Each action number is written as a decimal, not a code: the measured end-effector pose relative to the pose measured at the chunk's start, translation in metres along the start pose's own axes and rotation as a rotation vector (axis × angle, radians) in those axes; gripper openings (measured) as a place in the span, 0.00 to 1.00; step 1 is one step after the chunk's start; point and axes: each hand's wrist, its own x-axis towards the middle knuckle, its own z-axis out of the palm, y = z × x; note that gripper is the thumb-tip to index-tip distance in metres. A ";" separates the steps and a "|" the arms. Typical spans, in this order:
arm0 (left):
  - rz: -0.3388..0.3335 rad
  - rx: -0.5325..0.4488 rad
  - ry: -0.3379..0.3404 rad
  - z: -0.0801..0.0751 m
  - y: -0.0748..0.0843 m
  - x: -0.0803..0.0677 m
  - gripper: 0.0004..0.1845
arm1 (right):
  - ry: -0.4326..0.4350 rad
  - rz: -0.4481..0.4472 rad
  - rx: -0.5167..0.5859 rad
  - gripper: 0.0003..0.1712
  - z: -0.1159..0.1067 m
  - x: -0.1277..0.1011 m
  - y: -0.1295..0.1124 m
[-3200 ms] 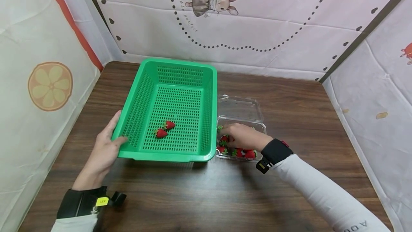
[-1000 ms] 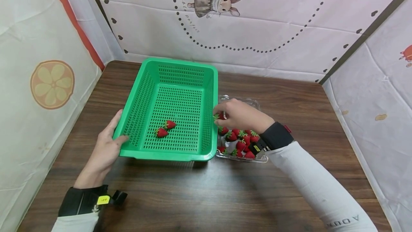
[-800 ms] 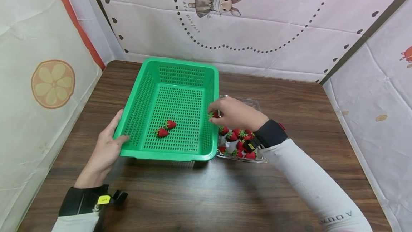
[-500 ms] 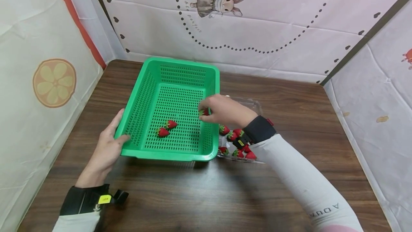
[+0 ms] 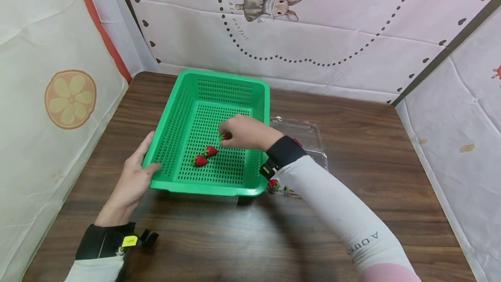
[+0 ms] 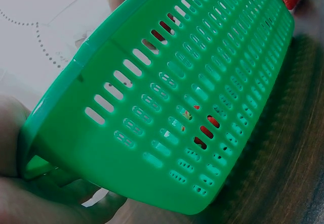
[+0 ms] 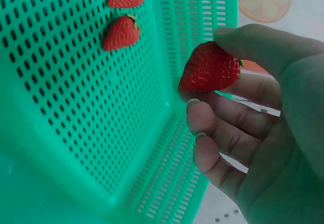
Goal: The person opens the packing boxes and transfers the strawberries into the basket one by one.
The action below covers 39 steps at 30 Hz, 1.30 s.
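A green plastic basket (image 5: 184, 187) with slotted walls stands on the table, gripped at its left rim by my left hand (image 5: 131, 177). In the left wrist view the fingers wrap around that rim (image 6: 35, 118). My right hand (image 5: 248, 132) is over the basket's inside, pinching a strawberry (image 7: 210, 68) between thumb and fingers. Two more strawberries, one (image 5: 200, 160) nearer me and one (image 5: 210, 151) just beyond it, lie on the basket floor. A clear plastic box (image 5: 318, 158) of strawberries sits to the right, largely covered by my right forearm.
The box's lid (image 5: 297, 132) lies folded back on the brown wooden table (image 5: 360, 142). Printed white cloth (image 5: 332, 21) hangs behind the table and along both sides. A black strap with a small camera sits on each wrist.
My right hand has lifted a strawberry out of the clear box and moved left with it to above the basket. My left hand keeps its hold on the rim.
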 end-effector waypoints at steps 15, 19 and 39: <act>-0.004 -0.028 -0.007 0.000 0.000 0.001 0.44 | -0.147 0.034 -0.049 0.19 0.027 0.038 -0.021; 0.000 -0.031 -0.009 0.000 0.000 0.000 0.44 | -0.220 0.032 -0.076 0.26 0.035 0.041 -0.025; 0.025 -0.006 0.000 -0.002 -0.001 -0.002 0.45 | -0.270 -0.002 -0.040 0.26 0.048 0.037 -0.023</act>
